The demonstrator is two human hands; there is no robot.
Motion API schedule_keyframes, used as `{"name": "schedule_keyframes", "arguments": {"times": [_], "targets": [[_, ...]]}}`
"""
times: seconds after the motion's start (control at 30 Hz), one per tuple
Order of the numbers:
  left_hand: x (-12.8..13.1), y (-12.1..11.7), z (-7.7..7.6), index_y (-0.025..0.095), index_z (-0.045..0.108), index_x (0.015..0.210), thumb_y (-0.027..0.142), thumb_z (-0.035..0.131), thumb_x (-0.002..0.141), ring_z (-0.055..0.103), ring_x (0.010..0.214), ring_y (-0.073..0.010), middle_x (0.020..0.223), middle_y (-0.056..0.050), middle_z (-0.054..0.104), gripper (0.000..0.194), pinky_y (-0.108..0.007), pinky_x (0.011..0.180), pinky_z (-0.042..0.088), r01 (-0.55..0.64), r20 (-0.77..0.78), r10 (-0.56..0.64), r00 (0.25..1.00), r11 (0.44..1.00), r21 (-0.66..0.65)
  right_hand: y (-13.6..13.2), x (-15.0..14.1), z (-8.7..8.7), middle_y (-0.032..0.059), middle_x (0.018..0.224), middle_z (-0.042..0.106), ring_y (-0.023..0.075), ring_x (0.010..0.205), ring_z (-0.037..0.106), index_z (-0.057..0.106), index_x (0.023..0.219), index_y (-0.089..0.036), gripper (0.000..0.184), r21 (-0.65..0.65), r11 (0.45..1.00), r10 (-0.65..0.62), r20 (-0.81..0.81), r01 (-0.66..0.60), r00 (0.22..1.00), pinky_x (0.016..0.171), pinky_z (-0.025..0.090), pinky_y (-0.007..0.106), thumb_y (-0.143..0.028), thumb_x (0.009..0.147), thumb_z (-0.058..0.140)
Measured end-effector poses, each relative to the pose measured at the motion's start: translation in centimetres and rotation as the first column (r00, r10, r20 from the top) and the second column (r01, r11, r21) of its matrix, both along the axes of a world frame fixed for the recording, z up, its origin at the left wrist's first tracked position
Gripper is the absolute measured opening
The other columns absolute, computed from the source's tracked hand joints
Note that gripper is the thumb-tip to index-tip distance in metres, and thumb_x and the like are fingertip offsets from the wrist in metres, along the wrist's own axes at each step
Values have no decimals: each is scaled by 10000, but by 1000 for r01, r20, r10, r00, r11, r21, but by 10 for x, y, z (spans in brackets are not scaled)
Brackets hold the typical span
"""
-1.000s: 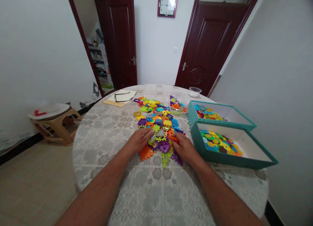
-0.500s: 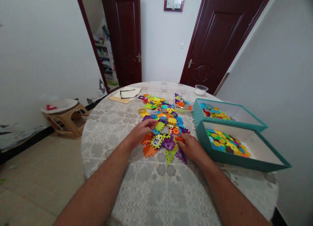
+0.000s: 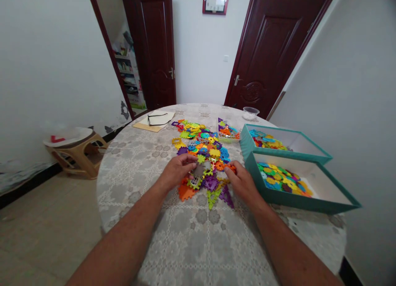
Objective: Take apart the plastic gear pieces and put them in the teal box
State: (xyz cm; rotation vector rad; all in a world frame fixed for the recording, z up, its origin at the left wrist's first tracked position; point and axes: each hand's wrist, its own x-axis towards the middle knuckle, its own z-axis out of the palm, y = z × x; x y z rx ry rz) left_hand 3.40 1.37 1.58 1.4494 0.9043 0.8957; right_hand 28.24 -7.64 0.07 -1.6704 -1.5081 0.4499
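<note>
1. Pinching a grey piece [image 3: 199, 171] between thumb and fingers, the left hand [image 3: 175, 171] hangs over the near left part of the pile [image 3: 215, 152] in the head view.
2. Half a second ago no grey piece showed in that hand; now it covers part of the window piece [image 3: 195, 181], which lay in fuller view then.
3. The right hand [image 3: 244, 182] pinches an orange piece [image 3: 232, 167], as before, but has shifted a little towards the near box [image 3: 305, 201]; more of the purple triangle [image 3: 227, 196] shows.
4. The grey piece tilts slightly and looks about as wide as long, so I cannot tell a long axis. The orange piece is too covered by fingers to tell its direction.
5. On the counter [image 3: 185, 236], the pile's long axis runs away from the person. The green triangle [image 3: 213, 198] points a tip at the person; the purple one points a corner nearer and rightward.
</note>
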Motion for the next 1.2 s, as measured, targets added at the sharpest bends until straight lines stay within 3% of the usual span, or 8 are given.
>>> {"name": "schedule_keyframes", "arguments": {"times": [0.1,0.3,0.5,0.7,0.83,0.93,1.03,1.2], "targets": [[1,-1,2,186,709,1034,420,764,775,560,541,-101,833,9,704,354,-245,494,508,-10,-73,11,997,1000,11,-4,-4,5,-27,791,603,180,743,567,568,954,-238,193,4,998,57,-54,-56,997,672,379,272,-403,977,470],[-13,15,0,193,716,971,381,667,852,634,721,-158,825,-6,715,228,-274,678,501,-173,-228,265,937,919,355,-2,5,5,-7,798,609,173,748,546,561,840,-225,82,-36,992,129,179,-125,975,679,365,270,-267,901,525],[-21,24,-19,236,762,970,323,628,895,670,778,-217,900,-46,762,177,-345,760,514,-36,-432,286,855,865,501,-4,14,4,23,843,676,188,799,602,640,853,-215,88,-172,950,295,231,-260,927,722,406,279,-200,901,568],[-11,12,-16,184,722,1099,300,610,935,661,1076,-271,1112,-125,721,230,-418,988,509,98,-434,364,824,663,742,-5,13,-4,102,1119,686,230,1007,623,713,1111,-196,231,-204,940,329,317,-275,889,888,449,316,-238,896,641],[-2,-15,10,210,701,1058,364,629,965,678,995,-220,1031,-75,724,194,-338,906,524,402,-588,107,802,630,664,-3,14,-8,95,1058,677,227,976,612,706,1072,-178,203,-253,939,312,340,-234,887,841,427,301,-289,908,658],[11,-43,20,250,694,1083,412,710,906,690,1017,-239,1076,-56,728,241,-336,878,530,639,-787,3,617,581,504,-1,15,-10,68,969,667,211,891,596,666,942,-179,151,-281,942,277,348,-183,895,752,394,283,-317,883,686],[24,-69,17,239,665,1129,455,764,839,694,1047,-277,1132,-82,716,376,-355,854,547,678,-881,68,467,612,407,1,16,-9,56,922,659,198,842,577,624,871,-187,111,-260,959,208,358,-117,910,706,362,273,-291,885,662],[32,-87,5,217,627,1188,385,707,879,675,1072,-298,1166,-110,699,361,-394,867,556,651,-898,172,404,635,415,0,17,2,21,850,669,184,764,567,613,934,-200,73,-226,973,116,278,-52,953,657,331,266,-259,892,619]]}}
